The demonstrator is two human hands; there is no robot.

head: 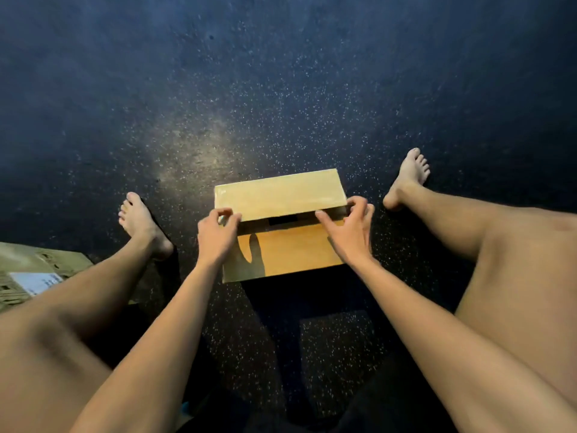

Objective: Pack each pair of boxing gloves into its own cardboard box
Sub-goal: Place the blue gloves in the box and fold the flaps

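left hand [217, 235] pinches the near edge of the far flap [278, 196] at its left corner, fingers curled; right hand [346, 232] grips the same flap at its right end, fingers hooked over it, thumb stretched along the gap. the cardboard box [290, 254] sits on the dark speckled floor [281, 89] between spread bare legs, something dark showing through the slit. a second box [28, 264] with a white label [34, 282] lies at the left edge
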